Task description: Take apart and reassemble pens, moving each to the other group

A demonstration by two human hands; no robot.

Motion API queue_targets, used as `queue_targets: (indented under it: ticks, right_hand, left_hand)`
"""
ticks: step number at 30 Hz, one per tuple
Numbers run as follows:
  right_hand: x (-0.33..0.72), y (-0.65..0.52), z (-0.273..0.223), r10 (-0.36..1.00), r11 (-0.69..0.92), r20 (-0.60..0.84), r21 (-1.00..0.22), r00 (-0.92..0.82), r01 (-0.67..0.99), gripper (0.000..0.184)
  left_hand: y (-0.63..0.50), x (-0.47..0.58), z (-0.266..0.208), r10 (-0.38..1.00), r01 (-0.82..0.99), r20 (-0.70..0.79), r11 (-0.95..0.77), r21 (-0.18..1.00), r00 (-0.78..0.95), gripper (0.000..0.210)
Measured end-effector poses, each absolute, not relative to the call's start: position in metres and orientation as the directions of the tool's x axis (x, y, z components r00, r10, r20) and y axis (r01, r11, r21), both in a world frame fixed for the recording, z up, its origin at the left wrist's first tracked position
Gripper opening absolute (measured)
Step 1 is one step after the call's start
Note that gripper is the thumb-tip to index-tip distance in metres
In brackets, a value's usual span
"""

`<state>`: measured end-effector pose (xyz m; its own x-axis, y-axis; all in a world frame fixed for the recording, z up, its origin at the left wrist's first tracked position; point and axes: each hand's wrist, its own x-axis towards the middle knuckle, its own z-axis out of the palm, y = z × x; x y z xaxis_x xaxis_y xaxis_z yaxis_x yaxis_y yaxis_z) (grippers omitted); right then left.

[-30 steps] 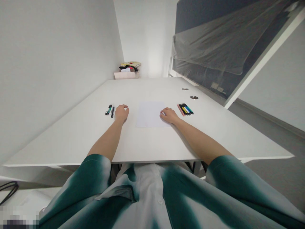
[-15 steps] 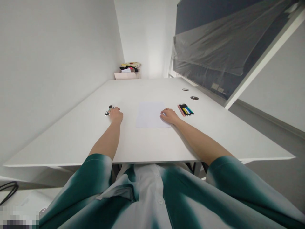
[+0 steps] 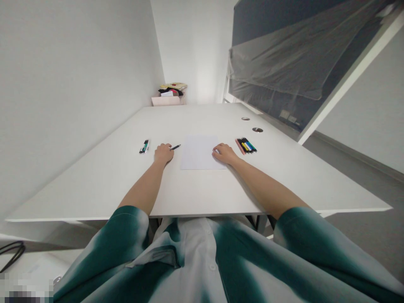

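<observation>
My left hand (image 3: 164,154) is closed around a dark pen (image 3: 175,147), whose black end sticks out to the right toward the paper. Just left of this hand lie a few pens (image 3: 144,146), black, white and teal, side by side. A blank sheet of white paper (image 3: 199,153) lies on the table between my hands. Resting on the sheet's right edge is my right hand (image 3: 224,152), palm down, thumb and fingers slightly bent and apart. A row of several coloured pens (image 3: 246,145) sits to the right of it.
The white table (image 3: 202,191) runs up to the left wall. Two round metal-rimmed holes (image 3: 257,130) are set in its far right. Beyond the far edge stands a pale box (image 3: 166,101) with cloth-like things on top. A plastic-covered dark panel (image 3: 284,63) leans at the right.
My left hand has moved right, away from the left pens, bringing a dark pen with it. Those pens now show uncovered. My right hand has stayed on the paper.
</observation>
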<state>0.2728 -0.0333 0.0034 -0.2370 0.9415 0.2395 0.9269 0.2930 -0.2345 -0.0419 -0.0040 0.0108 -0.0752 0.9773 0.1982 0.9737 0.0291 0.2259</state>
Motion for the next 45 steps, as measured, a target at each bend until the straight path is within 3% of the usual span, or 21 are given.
queue_targets:
  ticks: [10,17,21,26,29,33,36,40,45]
  right_hand:
    - [0.273,-0.034,0.004,0.946,0.282,0.227,-0.229,-0.230,0.932,0.036]
    - [0.274,-0.031,0.002,0.941,0.278,0.276,-0.309,-0.194,0.910,0.038]
    - [0.274,-0.030,0.005,0.909,0.342,0.367,-0.388,-0.198,0.856,0.033]
    - [0.263,-0.033,0.010,0.906,0.386,0.376,-0.545,-0.194,0.744,0.027]
    - [0.255,-0.036,0.010,0.916,0.387,0.347,-0.623,-0.203,0.680,0.028]
    - [0.253,-0.037,0.010,0.924,0.376,0.309,-0.632,-0.224,0.678,0.027]
    - [0.255,-0.035,0.009,0.933,0.357,0.303,-0.707,-0.195,0.610,0.027]
    - [0.256,-0.030,0.006,0.939,0.343,0.303,-0.854,-0.164,0.390,0.028]
    - [0.258,-0.029,0.008,0.951,0.308,0.287,-0.908,-0.113,0.286,0.023]
  left_hand:
    - [-0.006,-0.036,0.015,0.978,0.980,0.207,-0.021,0.198,-0.021,0.032]
    - [-0.010,-0.011,0.019,0.954,0.769,0.299,-0.213,0.603,0.030,0.048]
    - [-0.015,0.010,0.016,0.933,0.632,0.329,-0.343,0.695,0.145,0.037]
    - [-0.028,0.028,0.014,0.878,0.589,0.396,-0.476,0.653,0.271,0.041]
    - [-0.035,0.031,0.016,0.874,0.640,0.328,-0.486,0.596,0.358,0.061]
    - [-0.039,0.032,0.017,0.871,0.680,0.266,-0.489,0.546,0.412,0.079]
    - [-0.037,0.032,0.016,0.861,0.687,0.251,-0.506,0.521,0.443,0.081]
    - [-0.037,0.031,0.014,0.843,0.687,0.249,-0.535,0.492,0.477,0.080]
    - [-0.038,0.032,0.014,0.834,0.725,0.248,-0.551,0.414,0.493,0.079]
